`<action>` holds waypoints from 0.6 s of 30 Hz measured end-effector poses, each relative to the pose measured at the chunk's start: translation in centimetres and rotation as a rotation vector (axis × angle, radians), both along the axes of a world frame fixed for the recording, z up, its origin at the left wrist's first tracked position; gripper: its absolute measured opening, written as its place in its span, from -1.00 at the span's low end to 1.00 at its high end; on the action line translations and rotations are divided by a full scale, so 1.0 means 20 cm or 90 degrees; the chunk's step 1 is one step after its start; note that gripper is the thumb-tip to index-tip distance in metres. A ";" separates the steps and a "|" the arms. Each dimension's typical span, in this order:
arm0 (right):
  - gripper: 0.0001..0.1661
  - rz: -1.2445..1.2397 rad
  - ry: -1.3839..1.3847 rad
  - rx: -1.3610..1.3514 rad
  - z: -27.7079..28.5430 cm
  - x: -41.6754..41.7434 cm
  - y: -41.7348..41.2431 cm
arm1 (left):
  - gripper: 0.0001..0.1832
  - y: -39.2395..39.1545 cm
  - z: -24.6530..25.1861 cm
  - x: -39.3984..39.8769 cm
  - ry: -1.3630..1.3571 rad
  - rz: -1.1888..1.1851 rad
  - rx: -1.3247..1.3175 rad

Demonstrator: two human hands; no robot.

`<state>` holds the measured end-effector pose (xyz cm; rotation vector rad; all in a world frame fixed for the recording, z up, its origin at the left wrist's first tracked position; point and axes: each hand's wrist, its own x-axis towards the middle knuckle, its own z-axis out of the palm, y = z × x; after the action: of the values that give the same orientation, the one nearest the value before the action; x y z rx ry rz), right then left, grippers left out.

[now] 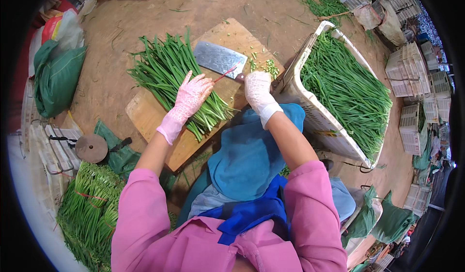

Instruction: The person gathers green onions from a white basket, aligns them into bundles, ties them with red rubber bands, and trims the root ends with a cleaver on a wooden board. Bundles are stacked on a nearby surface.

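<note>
My left hand (192,94), in a thin patterned glove, lies across a bunch of garlic chives (165,70) with its fingers extended. The bunch rests on a wooden board (145,115), pale cut ends towards me and green leaves pointing away. My right hand (258,90), gloved too, is closed around the handle of a cleaver (218,58), whose broad blade lies nearly flat over the board. A red tie (227,72) runs from near my left fingertips across the blade; what holds its ends is unclear. Short cut pieces of stem (270,67) are scattered beside the cleaver.
A white plastic crate (305,90) full of garlic chives (341,94) stands tilted close on the right. Tied bunches (91,206) are piled at lower left, near a round disc (91,148). A green sack (60,79) sits at left. Stacked crates (408,70) line the far right.
</note>
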<state>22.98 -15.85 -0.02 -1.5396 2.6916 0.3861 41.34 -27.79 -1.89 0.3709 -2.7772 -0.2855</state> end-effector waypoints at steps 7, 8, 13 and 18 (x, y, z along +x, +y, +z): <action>-0.76 -0.001 -0.464 -0.330 0.36 0.13 0.23 | -0.72 -0.01 0.04 -0.06 -0.020 -0.033 -0.060; -0.74 0.000 -0.440 -0.441 0.35 0.11 0.30 | -0.72 -0.02 0.02 -0.04 -0.005 -0.039 -0.020; -0.66 -0.062 -0.368 -0.578 0.58 -0.23 0.92 | -0.68 -0.02 0.10 -0.09 -0.114 -0.035 0.024; -0.49 -0.142 0.000 -0.412 0.52 -0.86 1.70 | -0.67 0.02 0.23 -0.32 -0.105 -0.028 0.119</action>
<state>5.83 18.07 10.44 -1.2829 3.1146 -0.5425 35.03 -27.32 2.72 0.3942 -2.9317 -0.5515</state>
